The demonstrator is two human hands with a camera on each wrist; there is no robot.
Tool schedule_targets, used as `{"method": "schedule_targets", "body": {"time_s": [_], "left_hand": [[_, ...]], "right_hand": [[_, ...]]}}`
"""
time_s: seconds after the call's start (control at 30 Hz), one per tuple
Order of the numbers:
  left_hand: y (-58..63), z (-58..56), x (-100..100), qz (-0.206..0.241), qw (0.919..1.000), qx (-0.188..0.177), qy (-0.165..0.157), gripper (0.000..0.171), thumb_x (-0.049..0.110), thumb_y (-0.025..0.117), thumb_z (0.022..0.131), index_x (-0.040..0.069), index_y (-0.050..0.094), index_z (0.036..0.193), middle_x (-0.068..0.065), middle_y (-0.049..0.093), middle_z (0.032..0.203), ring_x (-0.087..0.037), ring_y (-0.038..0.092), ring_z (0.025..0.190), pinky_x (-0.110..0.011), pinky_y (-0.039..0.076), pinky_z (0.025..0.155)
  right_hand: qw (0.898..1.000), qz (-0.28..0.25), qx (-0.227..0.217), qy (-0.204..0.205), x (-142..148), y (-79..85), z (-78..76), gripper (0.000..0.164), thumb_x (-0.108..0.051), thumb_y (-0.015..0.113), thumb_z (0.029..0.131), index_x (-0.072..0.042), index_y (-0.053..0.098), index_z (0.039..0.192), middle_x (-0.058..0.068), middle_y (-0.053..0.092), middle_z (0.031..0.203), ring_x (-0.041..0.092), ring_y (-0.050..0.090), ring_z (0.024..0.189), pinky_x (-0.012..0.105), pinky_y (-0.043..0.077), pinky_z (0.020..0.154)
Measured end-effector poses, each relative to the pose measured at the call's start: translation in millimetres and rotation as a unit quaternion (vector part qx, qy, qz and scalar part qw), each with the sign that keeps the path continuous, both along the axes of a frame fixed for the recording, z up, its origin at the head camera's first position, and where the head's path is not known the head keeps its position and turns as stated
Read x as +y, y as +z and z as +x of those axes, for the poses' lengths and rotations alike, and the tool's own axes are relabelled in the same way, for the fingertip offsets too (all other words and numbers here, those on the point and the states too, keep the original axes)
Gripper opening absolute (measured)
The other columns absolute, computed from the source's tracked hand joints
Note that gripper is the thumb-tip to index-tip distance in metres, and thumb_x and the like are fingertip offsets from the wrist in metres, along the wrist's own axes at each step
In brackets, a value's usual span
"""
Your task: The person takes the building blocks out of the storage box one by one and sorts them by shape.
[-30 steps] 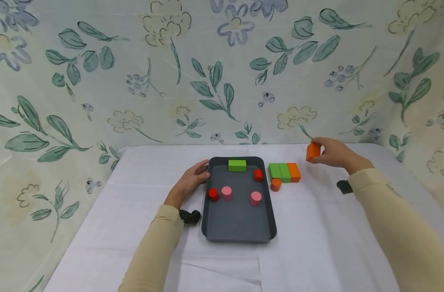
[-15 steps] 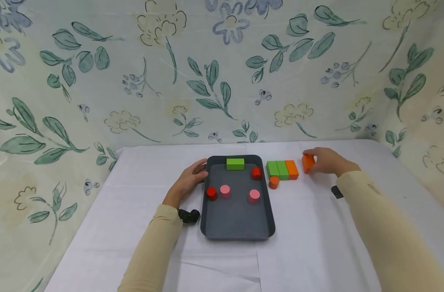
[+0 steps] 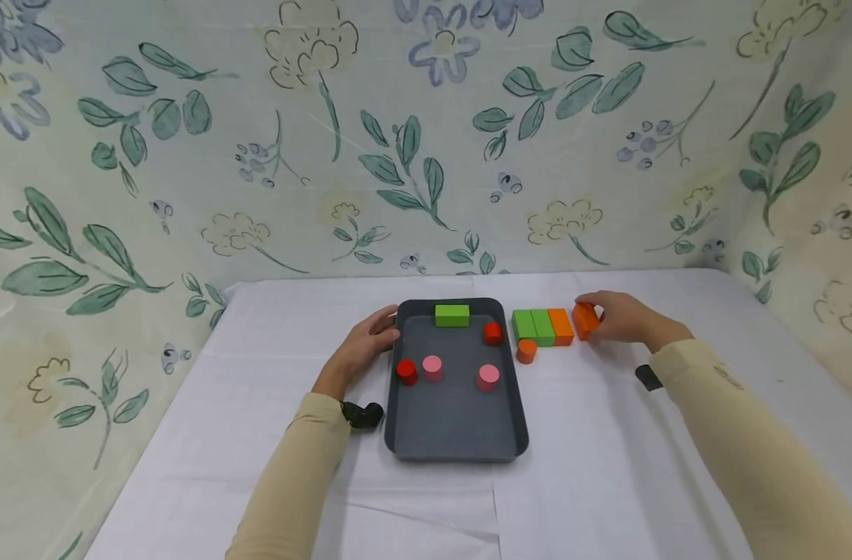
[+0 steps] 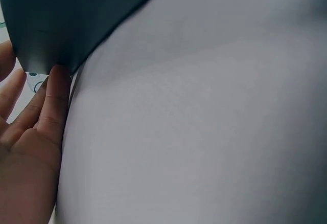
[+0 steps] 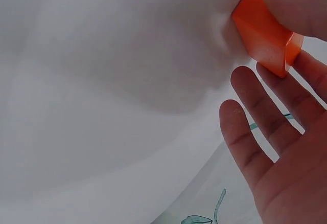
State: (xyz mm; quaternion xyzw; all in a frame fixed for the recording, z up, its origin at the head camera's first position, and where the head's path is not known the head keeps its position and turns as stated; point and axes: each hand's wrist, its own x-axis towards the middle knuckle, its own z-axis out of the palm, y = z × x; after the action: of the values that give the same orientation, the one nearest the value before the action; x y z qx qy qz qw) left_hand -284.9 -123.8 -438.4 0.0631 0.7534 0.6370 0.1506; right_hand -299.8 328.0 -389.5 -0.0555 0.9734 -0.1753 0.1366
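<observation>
My right hand (image 3: 625, 317) pinches an orange block (image 3: 583, 320) between thumb and fingers, low over the table at the right end of a short row of blocks. The right wrist view shows the thumb across the block (image 5: 265, 27), with the other fingers fairly straight. Just left of it in that row are another orange block (image 3: 560, 327) and two green blocks (image 3: 533, 328). My left hand (image 3: 361, 348) touches the left side of a dark grey tray (image 3: 457, 428) near its far corner. Extended fingers (image 4: 53, 106) meet the tray wall in the left wrist view.
Inside the tray lie a green block (image 3: 452, 316), a red cylinder (image 3: 492, 334) on the right, another red cylinder (image 3: 407, 372) and two pink cylinders (image 3: 432, 368). An orange cylinder (image 3: 527, 351) stands in front of the row. Behind the white-covered table (image 3: 257, 435) hangs floral cloth (image 3: 292, 140).
My right hand has carried the orange block left and down, close to the row's end. The left hand has stayed at the tray.
</observation>
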Motion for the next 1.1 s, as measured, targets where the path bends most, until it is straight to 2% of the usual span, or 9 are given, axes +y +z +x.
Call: {"method": "schedule_targets", "body": {"time_s": [0.13,0.5,0.7,0.8,0.93,1.1], "left_hand": [[-0.7,-0.2,1,0.0,1.0,-0.002,0.001,0.06,0.014,0.055,0.1,0.022,0.034,0.155,-0.011,0.034,0.161,-0.031,0.041,0.145,-0.047,0.033,0.122],[0.2,1.0,1,0.001,1.0,-0.006,0.004,0.06,0.014,0.055,0.099,0.022,0.034,0.155,-0.011,0.035,0.161,-0.03,0.039,0.147,-0.047,0.032,0.122],[1.0,0.6,1,0.0,1.0,-0.007,0.006,0.059,0.015,0.055,0.099,0.023,0.035,0.154,-0.009,0.036,0.161,-0.029,0.04,0.146,-0.047,0.032,0.122],[1.0,-0.2,2,0.002,0.9999,-0.008,0.007,0.059,0.015,0.055,0.099,0.023,0.035,0.154,-0.009,0.036,0.161,-0.029,0.041,0.146,-0.047,0.033,0.122],[-0.1,-1.1,1,0.003,0.9999,-0.01,0.007,0.059,0.015,0.056,0.099,0.024,0.036,0.154,-0.009,0.036,0.161,-0.03,0.042,0.145,-0.047,0.034,0.122],[-1.5,-1.4,0,-0.01,0.9999,-0.01,0.004,0.059,0.017,0.056,0.099,0.025,0.036,0.154,-0.009,0.036,0.161,-0.03,0.043,0.144,-0.047,0.034,0.121]], "right_hand": [[1.0,-0.003,0.004,0.004,-1,-1.5,0.7,0.069,-0.011,0.073,0.082,-0.002,0.046,0.145,0.026,0.05,0.139,0.04,0.048,0.112,0.062,0.046,0.104],[1.0,-0.004,-0.01,0.013,-10,-0.2,1.6,0.073,-0.009,0.072,0.084,-0.002,0.041,0.149,0.029,0.041,0.149,0.048,0.042,0.127,0.067,0.038,0.11],[1.0,-0.011,-0.02,0.02,-9,-1.9,1.5,0.073,-0.009,0.07,0.086,-0.004,0.038,0.151,0.03,0.038,0.151,0.047,0.044,0.125,0.065,0.04,0.109],[0.999,-0.015,-0.023,0.022,-8,-2.5,1.7,0.073,-0.011,0.07,0.087,-0.006,0.038,0.152,0.029,0.039,0.151,0.044,0.049,0.119,0.062,0.045,0.105],[0.999,-0.02,-0.032,0.023,-6,-3.4,2.4,0.073,-0.015,0.071,0.087,-0.009,0.039,0.152,0.027,0.044,0.147,0.037,0.054,0.108,0.052,0.053,0.096],[0.999,-0.028,-0.037,0.016,-7,-4.9,3.5,0.075,-0.021,0.075,0.085,-0.01,0.04,0.151,0.026,0.043,0.148,0.037,0.053,0.108,0.047,0.055,0.091]]}}
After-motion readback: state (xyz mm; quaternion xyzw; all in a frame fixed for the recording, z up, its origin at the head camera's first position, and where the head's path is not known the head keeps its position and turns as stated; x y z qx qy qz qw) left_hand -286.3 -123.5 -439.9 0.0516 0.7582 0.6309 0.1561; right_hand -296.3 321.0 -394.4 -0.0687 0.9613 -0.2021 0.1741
